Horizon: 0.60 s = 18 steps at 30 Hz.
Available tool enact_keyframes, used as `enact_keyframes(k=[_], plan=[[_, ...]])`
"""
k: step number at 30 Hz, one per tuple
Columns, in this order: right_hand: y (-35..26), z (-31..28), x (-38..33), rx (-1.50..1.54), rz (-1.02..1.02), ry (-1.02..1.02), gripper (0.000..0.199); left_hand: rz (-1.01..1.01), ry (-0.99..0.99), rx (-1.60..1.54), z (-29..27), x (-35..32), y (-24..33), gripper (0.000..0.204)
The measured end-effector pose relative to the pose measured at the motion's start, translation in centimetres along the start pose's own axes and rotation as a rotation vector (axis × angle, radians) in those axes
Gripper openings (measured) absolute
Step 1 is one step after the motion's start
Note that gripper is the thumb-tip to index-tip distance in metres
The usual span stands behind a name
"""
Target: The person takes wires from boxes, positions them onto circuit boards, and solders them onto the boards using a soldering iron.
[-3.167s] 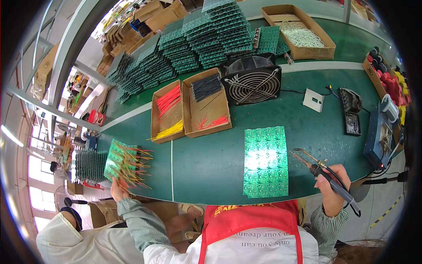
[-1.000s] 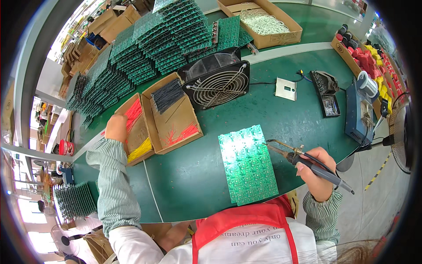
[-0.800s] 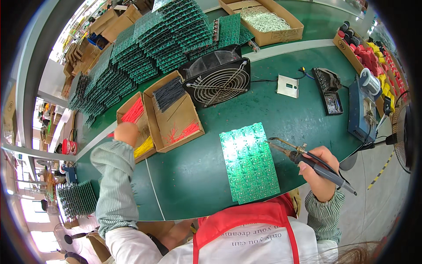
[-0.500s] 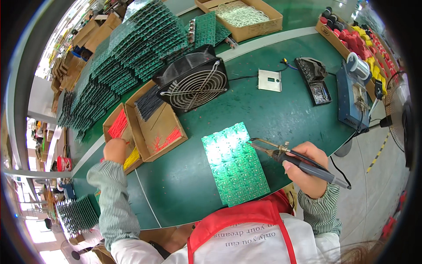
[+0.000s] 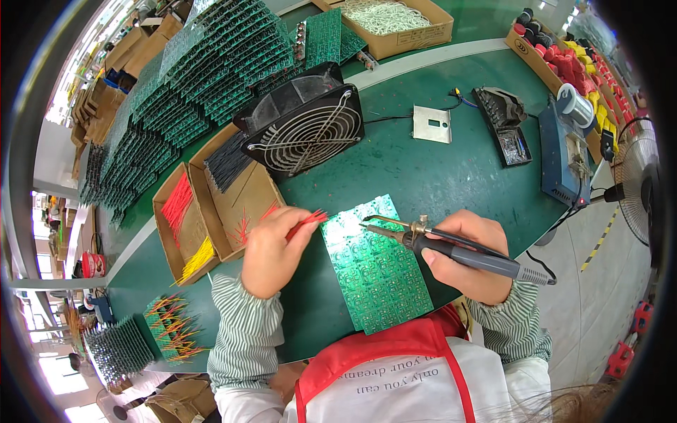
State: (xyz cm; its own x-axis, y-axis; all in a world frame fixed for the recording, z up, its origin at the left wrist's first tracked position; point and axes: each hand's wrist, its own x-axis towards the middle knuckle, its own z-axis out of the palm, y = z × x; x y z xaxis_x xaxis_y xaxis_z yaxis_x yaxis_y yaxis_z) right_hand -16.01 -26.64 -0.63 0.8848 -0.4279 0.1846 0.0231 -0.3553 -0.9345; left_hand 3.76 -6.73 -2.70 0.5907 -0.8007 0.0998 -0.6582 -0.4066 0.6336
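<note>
My left hand (image 5: 270, 250) pinches a small bunch of red wires (image 5: 313, 218), their ends pointing toward the upper left edge of a green circuit board panel (image 5: 384, 282). The panel lies flat on the green table in front of me. My right hand (image 5: 471, 247) is wrapped round a soldering iron (image 5: 518, 270) that has a thin curved feed tube above its tip. The tip hovers over or touches the upper part of the panel; I cannot tell which. Cardboard boxes (image 5: 278, 189) of red, yellow and black wires stand beyond my left hand.
A black fan (image 5: 303, 127) stands behind the boxes, before tall stacks of circuit boards (image 5: 211, 70). At right are a metal plate (image 5: 431, 125), a black holder (image 5: 502, 127) and a blue solder station (image 5: 564, 155) with a wire spool. A board with attached wires (image 5: 173, 328) lies at lower left.
My left hand has moved right from the wire box to the panel and now holds red wires. The iron in my right hand has shifted left over the panel.
</note>
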Motion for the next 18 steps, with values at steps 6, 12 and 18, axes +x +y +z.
enact_keyframes(k=[6, 12, 18], plan=[[0.6, 0.1, 0.4, 0.013, 0.032, 0.019, 0.017, -0.022, -0.053, -0.095, 2.1, 0.5, -0.4, 0.013], [0.7, 0.1, 0.4, 0.013, 0.039, 0.017, 0.016, 0.002, -0.018, -0.041, 1.5, -0.2, 0.4, 0.010], [0.8, 0.7, 0.3, 0.048, 0.038, -0.026, 0.015, -0.075, -0.056, -0.069, 1.0, -1.6, 1.3, 0.012]])
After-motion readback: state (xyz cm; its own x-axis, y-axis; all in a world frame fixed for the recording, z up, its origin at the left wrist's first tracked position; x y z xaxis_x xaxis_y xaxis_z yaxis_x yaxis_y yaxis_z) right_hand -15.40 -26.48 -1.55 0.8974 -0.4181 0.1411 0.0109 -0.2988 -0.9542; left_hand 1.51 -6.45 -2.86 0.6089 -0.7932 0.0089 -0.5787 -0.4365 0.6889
